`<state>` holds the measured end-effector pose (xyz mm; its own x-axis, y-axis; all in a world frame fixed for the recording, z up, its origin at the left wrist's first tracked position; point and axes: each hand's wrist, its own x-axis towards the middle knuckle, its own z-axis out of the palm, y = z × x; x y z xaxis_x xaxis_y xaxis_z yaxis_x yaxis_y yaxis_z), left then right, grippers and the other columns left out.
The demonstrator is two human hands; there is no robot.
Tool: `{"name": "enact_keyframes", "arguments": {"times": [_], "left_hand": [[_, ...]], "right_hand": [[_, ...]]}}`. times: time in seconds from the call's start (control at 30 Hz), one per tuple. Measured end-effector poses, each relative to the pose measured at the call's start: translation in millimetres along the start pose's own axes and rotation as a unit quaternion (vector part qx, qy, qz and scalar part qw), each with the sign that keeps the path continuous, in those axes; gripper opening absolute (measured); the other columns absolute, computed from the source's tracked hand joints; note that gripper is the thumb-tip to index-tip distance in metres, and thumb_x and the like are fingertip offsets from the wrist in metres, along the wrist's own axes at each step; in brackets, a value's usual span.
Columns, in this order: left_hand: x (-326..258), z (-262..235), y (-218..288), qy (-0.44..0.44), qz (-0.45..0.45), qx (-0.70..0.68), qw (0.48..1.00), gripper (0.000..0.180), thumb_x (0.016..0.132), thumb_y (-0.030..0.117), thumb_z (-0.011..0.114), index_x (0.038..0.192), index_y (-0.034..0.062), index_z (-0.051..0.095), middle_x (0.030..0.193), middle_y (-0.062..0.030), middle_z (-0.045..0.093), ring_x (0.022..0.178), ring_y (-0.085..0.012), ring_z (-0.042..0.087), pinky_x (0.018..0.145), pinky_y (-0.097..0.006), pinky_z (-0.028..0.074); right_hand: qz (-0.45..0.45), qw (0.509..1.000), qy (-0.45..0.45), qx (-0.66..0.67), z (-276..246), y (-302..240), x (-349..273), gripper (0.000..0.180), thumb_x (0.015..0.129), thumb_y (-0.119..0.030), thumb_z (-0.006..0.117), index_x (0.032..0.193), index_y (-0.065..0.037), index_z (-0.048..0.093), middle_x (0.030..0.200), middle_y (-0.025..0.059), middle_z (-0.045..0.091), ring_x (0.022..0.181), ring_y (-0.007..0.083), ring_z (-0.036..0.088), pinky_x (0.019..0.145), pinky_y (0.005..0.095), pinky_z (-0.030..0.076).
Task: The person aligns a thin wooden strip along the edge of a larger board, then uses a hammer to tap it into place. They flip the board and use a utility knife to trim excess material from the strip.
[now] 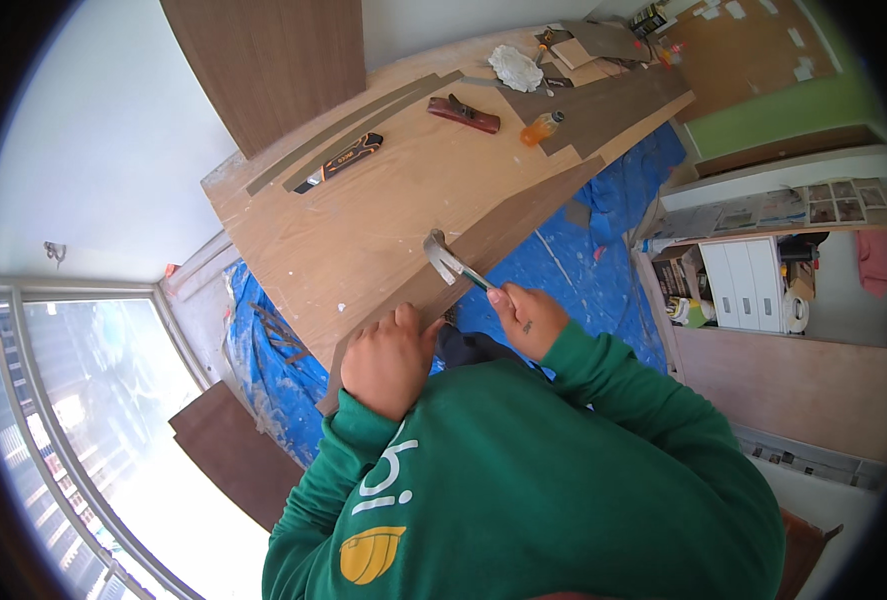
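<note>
My right hand (528, 320) is closed around the handle of a claw hammer (443, 256), whose metal head is over the near edge of a wooden worktop (363, 235). A brown wood strip (498, 225) runs along that edge. My left hand (388, 362) rests on the strip's near end, its fingers curled over it; their undersides are hidden. Farther up the worktop lie an orange-and-black utility knife (338, 163) and a reddish-brown hand plane (463, 113).
An orange bottle (541, 128), crumpled white material (515, 68) and dark board pieces lie toward the worktop's far right. Blue sheeting (533, 275) covers the floor. A brown panel (278, 65) stands at the back. Shelving with white drawers (745, 285) is on the right.
</note>
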<state>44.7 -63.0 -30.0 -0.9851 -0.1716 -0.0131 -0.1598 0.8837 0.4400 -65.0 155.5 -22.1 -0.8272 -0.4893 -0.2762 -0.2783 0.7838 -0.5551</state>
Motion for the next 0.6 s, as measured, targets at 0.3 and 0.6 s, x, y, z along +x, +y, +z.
{"name": "enact_keyframes", "arguments": {"times": [0.3,0.6], "left_hand": [[-1.8,1.2,-3.1,-0.006,0.009,-0.013,1.000,0.039,0.099,0.042,0.073,0.090,0.0070,0.057,0.076,-0.0138,0.070,0.070,-0.0378,0.072,0.065,-0.048,0.057],[2.6,2.2,-2.3,0.007,0.013,0.008,1.000,0.039,0.099,0.042,0.073,0.090,0.0065,0.058,0.075,-0.0143,0.069,0.069,-0.0378,0.072,0.065,-0.048,0.058]], "right_hand": [[0.109,0.983,0.146,-0.029,-82.9,116.4,77.5,0.055,0.115,-0.049,0.045,0.103,0.000,0.067,0.080,0.0259,0.064,0.075,0.0479,0.060,0.072,0.0520,0.049],[0.057,0.991,0.111,0.040,-34.1,82.5,45.6,0.055,0.115,-0.048,0.044,0.110,0.000,0.069,0.086,0.0287,0.068,0.084,0.0495,0.066,0.076,0.0500,0.052]]}}
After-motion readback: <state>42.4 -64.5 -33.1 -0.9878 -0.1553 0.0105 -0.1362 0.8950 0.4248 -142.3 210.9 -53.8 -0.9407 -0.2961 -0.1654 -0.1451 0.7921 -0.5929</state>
